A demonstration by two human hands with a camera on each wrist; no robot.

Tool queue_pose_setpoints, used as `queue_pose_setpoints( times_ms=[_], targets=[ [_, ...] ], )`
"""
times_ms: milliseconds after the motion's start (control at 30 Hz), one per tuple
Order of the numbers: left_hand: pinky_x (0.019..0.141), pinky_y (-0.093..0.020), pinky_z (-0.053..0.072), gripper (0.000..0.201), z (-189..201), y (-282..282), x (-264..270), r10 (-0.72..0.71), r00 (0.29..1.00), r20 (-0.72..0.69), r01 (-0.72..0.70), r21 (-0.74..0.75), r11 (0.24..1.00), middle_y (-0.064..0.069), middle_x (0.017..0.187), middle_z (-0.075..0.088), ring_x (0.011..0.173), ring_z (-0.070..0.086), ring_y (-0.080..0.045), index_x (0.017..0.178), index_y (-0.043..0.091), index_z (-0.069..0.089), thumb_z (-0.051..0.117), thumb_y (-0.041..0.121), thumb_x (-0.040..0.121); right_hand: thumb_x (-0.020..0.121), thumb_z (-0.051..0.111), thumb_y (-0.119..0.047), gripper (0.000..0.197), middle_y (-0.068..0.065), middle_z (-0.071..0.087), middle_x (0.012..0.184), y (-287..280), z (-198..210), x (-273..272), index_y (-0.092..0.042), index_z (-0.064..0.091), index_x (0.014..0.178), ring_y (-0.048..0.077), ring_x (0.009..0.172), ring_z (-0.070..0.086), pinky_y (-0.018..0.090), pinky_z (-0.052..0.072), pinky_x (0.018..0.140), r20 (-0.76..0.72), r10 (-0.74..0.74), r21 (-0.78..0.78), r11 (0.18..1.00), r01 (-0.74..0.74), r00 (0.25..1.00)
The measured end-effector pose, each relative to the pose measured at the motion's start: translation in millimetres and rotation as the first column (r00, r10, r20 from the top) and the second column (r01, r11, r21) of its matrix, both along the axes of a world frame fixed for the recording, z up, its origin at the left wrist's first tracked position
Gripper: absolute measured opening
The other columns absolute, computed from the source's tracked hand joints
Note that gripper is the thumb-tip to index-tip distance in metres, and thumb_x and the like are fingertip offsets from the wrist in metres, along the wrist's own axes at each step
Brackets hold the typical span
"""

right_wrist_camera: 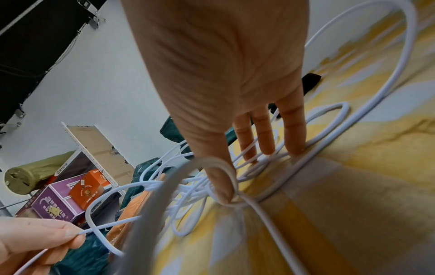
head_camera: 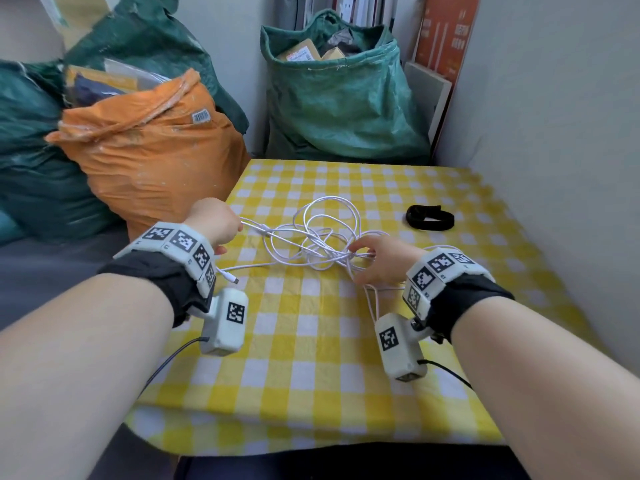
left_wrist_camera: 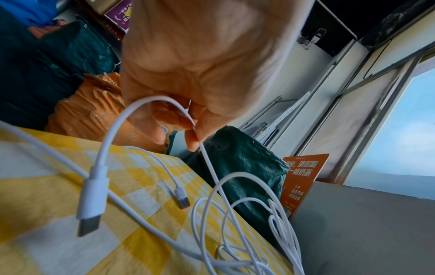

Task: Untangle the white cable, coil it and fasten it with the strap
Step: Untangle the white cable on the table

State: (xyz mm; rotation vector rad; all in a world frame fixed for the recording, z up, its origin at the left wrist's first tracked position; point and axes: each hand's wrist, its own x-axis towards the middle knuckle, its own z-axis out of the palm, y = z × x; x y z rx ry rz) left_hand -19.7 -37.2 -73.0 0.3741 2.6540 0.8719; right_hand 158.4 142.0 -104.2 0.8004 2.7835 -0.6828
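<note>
The white cable [head_camera: 322,237] lies in a loose tangle of loops on the yellow-checked tablecloth [head_camera: 311,375]. My left hand [head_camera: 235,227] is raised at the table's left edge and pinches the cable [left_wrist_camera: 212,173] between thumb and fingertips [left_wrist_camera: 191,143], close to one end. That end's plug [left_wrist_camera: 90,201] hangs free below the hand. A second plug [left_wrist_camera: 183,198] lies on the cloth. My right hand [head_camera: 363,256] presses straight fingers [right_wrist_camera: 294,137] down on the tangle, with one loop running around the thumb [right_wrist_camera: 223,186]. The black strap [head_camera: 430,218] lies curled at the far right, apart from both hands.
An orange sack [head_camera: 156,157] stands against the table's left edge. Green sacks [head_camera: 339,98] stand behind the table and at far left. A grey wall [head_camera: 554,133] runs along the right side. Boards and boxes lean in the back corner.
</note>
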Motion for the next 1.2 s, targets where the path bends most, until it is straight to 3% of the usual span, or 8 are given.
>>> queue_pose_setpoints(
  times_ms=[167, 367, 667, 833, 933, 1033, 1100, 1200],
  targets=[
    [0.054, -0.029, 0.042, 0.024, -5.5, -7.7, -4.3, 0.004, 0.998, 0.06, -0.004, 0.001, 1.0, -0.019, 0.125, 0.053, 0.081, 0.05, -0.026, 0.113, 0.001, 0.063, 0.046, 0.004, 0.096, 0.078, 0.07, -0.026, 0.06, -0.002, 0.056, 0.129, -4.6, 0.6, -1.5, -0.03, 0.048, 0.133, 0.017, 0.111, 0.056, 0.028, 0.047, 0.09, -0.022, -0.02, -0.007, 1.0, 0.019, 1.0],
    [0.04, -0.018, 0.03, 0.02, -20.1, -10.0, -1.9, -0.174, 0.972, 0.158, 0.182, -0.04, 0.982, -0.006, 0.06, 0.047, 0.047, 0.034, -0.017, 0.097, 0.005, 0.064, 0.045, 0.003, 0.095, 0.074, 0.077, -0.015, 0.074, 0.001, 0.057, 0.121, -2.5, 0.1, -2.2, -0.025, 0.039, 0.137, 0.017, 0.09, 0.057, 0.027, 0.05, 0.074, -0.055, -0.096, -0.149, 0.985, 0.087, 0.994],
    [0.045, -0.022, 0.031, 0.017, -30.8, 1.3, 5.9, -0.28, 0.946, 0.161, 0.303, -0.137, 0.943, -0.004, 0.063, 0.052, 0.048, 0.038, -0.017, 0.079, 0.012, 0.059, 0.051, 0.01, 0.094, 0.073, 0.079, -0.015, 0.085, 0.002, 0.059, 0.121, 2.2, -3.4, -4.0, -0.019, 0.032, 0.143, 0.017, 0.095, 0.057, 0.026, 0.048, 0.075, -0.08, -0.178, -0.208, 0.965, 0.158, 0.981],
    [0.046, -0.02, 0.03, 0.016, -29.8, 6.1, 11.4, -0.347, 0.926, 0.15, 0.37, -0.169, 0.914, -0.001, 0.063, 0.053, 0.052, 0.041, -0.015, 0.086, 0.013, 0.064, 0.05, 0.011, 0.094, 0.087, 0.063, -0.013, 0.006, 0.011, 0.07, 0.1, 10.3, -8.6, -5.9, -0.014, 0.058, 0.09, 0.025, 0.081, 0.069, 0.042, 0.058, 0.079, -0.149, -0.291, -0.313, 0.92, 0.234, 0.945],
    [0.058, -0.023, 0.042, 0.021, -24.3, 12.2, 16.1, -0.344, 0.939, 0.029, 0.343, -0.187, 0.92, -0.003, 0.084, 0.063, 0.071, 0.056, -0.019, 0.099, 0.01, 0.068, 0.048, 0.006, 0.093, 0.09, 0.059, -0.007, 0.015, 0.009, 0.067, 0.083, 12.9, -7.2, -4.7, -0.015, 0.054, 0.078, 0.018, 0.061, 0.064, 0.031, 0.059, 0.061, -0.182, -0.323, -0.36, 0.901, 0.243, 0.929],
    [0.08, -0.029, 0.045, 0.023, -13.7, 18.4, 17.9, -0.152, 0.947, -0.282, 0.157, -0.002, 0.988, -0.008, 0.109, 0.064, 0.098, 0.058, -0.027, 0.094, 0.011, 0.068, 0.049, 0.001, 0.088, 0.09, 0.057, -0.009, 0.012, 0.004, 0.062, 0.078, 12.0, 0.1, -4.2, -0.015, 0.053, 0.08, 0.011, 0.051, 0.058, 0.021, 0.045, 0.043, -0.299, -0.312, -0.277, 0.933, 0.231, 0.902],
    [0.063, -0.022, 0.043, 0.018, -3.5, 22.4, 20.0, -0.085, 0.927, -0.366, 0.171, 0.208, 0.963, -0.006, 0.098, 0.065, 0.077, 0.059, -0.021, 0.086, 0.015, 0.065, 0.051, 0.003, 0.085, 0.089, 0.055, -0.009, 0.006, 0.006, 0.063, 0.08, 11.4, 6.6, -5.6, -0.013, 0.054, 0.085, 0.011, 0.048, 0.056, 0.019, 0.041, 0.038, -0.39, -0.326, -0.287, 0.932, 0.223, 0.861],
    [0.053, -0.022, 0.045, 0.013, 10.3, 31.6, 27.2, -0.304, 0.902, -0.307, 0.392, 0.286, 0.874, -0.004, 0.098, 0.065, 0.074, 0.059, -0.02, 0.093, 0.017, 0.064, 0.059, 0.009, 0.085, 0.093, 0.05, -0.01, 0.01, 0.006, 0.068, 0.082, 8.4, 21.3, -6.7, -0.015, 0.05, 0.085, 0.015, 0.048, 0.058, 0.02, 0.046, 0.039, -0.473, -0.35, -0.373, 0.911, 0.175, 0.809]
  ],
)
